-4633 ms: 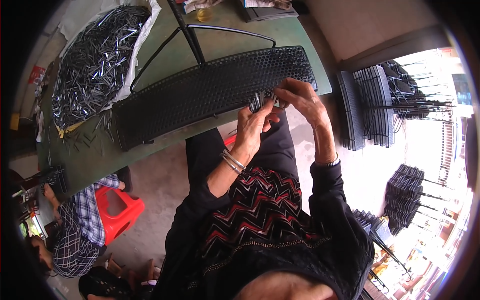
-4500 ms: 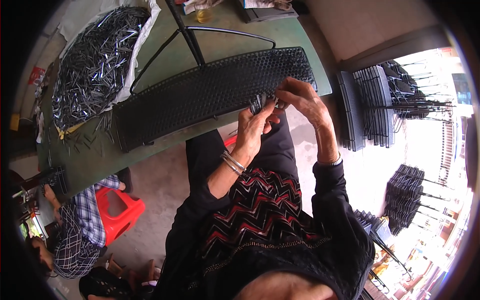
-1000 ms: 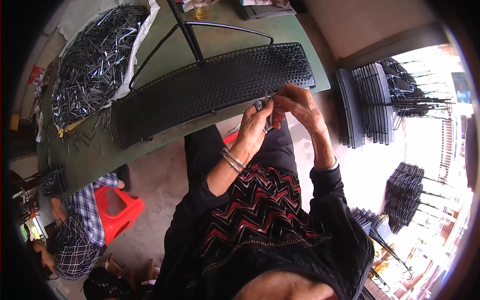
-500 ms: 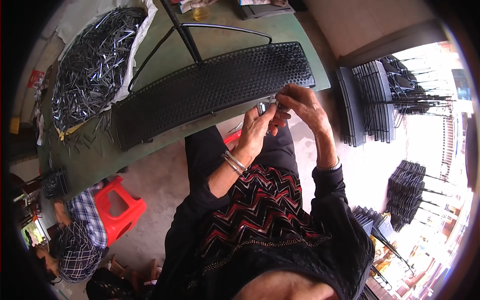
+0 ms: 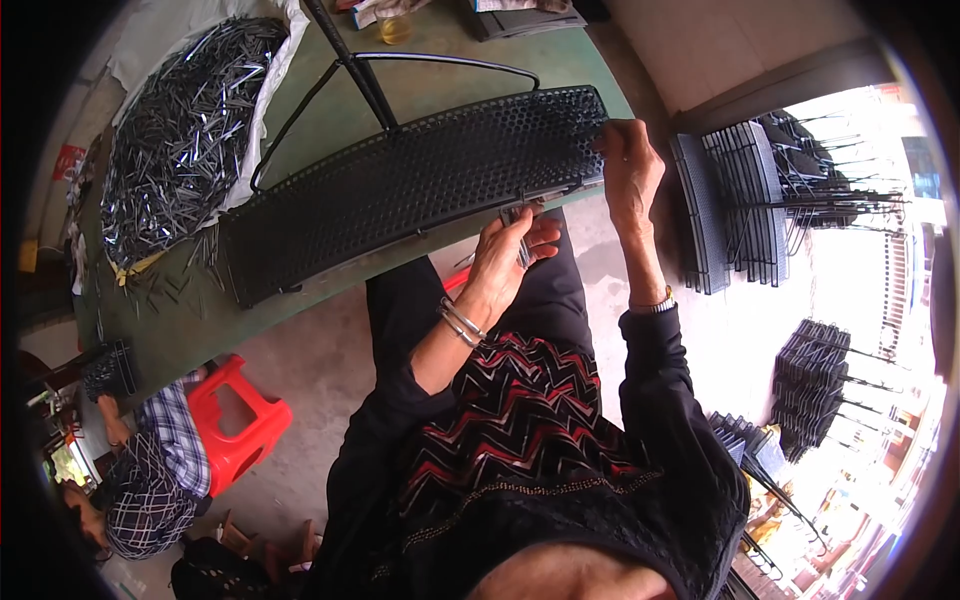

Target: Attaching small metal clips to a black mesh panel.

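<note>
A long black perforated metal panel (image 5: 400, 180), with a post and bent rods joined at its far edge, lies along the table's near side. Just off the panel's near edge, my left hand (image 5: 497, 262) is closed around a few small metal strips (image 5: 522, 249), its thumb on top. My right hand (image 5: 632, 178) is at the panel's right end, its fingers curled together at the corner. Whatever those fingers pinch, a bit of the panel or a small piece, is hidden.
An open white sack holds a heap of dark metal strips (image 5: 190, 140) on the green table (image 5: 200, 325); loose strips lie beside it. A red stool (image 5: 240, 425) and a co-worker in a checked shirt (image 5: 170, 440) are at left. Black racks (image 5: 750, 200) are stacked at right.
My right hand has left my left hand and moved up and right to the panel's end. The left hand, still holding strips, has shifted slightly down.
</note>
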Tool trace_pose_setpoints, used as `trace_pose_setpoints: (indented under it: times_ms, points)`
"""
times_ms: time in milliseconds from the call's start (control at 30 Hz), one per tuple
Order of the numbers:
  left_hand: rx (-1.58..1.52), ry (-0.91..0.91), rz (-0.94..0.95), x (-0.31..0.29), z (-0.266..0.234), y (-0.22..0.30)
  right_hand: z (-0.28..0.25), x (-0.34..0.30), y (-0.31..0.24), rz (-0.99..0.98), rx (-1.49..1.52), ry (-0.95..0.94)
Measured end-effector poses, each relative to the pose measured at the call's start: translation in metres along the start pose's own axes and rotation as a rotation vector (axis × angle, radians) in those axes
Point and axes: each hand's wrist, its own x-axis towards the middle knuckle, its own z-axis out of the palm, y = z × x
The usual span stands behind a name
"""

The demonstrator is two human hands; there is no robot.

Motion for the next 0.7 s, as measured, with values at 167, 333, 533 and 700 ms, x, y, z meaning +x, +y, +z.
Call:
trace_pose_setpoints:
  times_ms: [167, 333, 533, 700]
  points:
    - [0.04, 0.047, -0.104, -0.012, 0.007, 0.012, -0.001, -0.002, 0.002, 0.033, 0.004, -0.029]
    - [0.019, -0.004, -0.105, -0.013, 0.006, 0.012, -0.004, -0.001, 0.002, 0.077, -0.043, -0.085]
    - [0.001, -0.066, -0.095, -0.014, 0.006, 0.013, 0.002, -0.003, 0.002, -0.182, -0.345, -0.047]
    - [0.01, -0.093, -0.069, -0.015, 0.008, 0.013, -0.001, -0.008, 0.002, -0.165, -0.441, -0.042]
